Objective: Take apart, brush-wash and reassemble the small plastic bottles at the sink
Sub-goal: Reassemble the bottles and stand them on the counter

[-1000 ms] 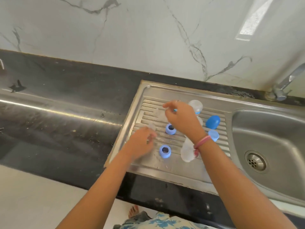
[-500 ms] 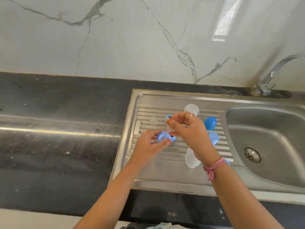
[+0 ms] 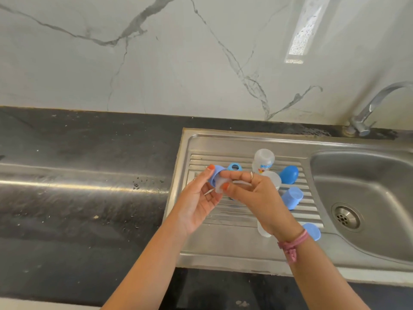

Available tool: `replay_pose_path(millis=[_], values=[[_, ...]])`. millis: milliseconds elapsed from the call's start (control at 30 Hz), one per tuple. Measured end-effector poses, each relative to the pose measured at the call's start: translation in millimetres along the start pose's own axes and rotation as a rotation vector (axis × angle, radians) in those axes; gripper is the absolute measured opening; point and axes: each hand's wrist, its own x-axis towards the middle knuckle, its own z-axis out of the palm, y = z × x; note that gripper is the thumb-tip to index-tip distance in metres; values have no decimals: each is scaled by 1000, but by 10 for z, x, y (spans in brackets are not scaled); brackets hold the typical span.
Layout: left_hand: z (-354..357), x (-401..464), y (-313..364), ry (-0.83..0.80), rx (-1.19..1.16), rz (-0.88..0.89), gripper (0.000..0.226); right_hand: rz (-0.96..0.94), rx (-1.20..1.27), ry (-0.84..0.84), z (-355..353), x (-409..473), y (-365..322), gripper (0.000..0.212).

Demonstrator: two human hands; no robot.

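Reassembling appears under way: left fingers pinch a blue ring while right fingers press a clear teat in; loose parts beyond await.

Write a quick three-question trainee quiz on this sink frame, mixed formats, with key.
1. True or false: the left hand holds a blue collar ring.
2. Where does the upright clear bottle stand? A) in the basin B) on the drainboard C) on the black counter
3. Fill in: the right hand pinches a clear ____ against the ring.

Key: 1 true; 2 B; 3 teat.
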Motion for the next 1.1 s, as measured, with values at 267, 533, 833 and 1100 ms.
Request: replay_pose_path(millis=[267, 533, 833, 1100], values=[[25, 31, 124, -44, 54, 11, 26, -247, -228, 430, 29, 61, 33, 19], [82, 40, 170, -44, 189, 59, 25, -142, -147, 405, -55, 83, 25, 15], [186, -5, 66, -7, 232, 180, 40, -334, -256, 441, 6, 130, 111, 24], [198, -3, 42, -66, 73, 74, 37, -236, -67, -7, -200, -7, 34, 62]])
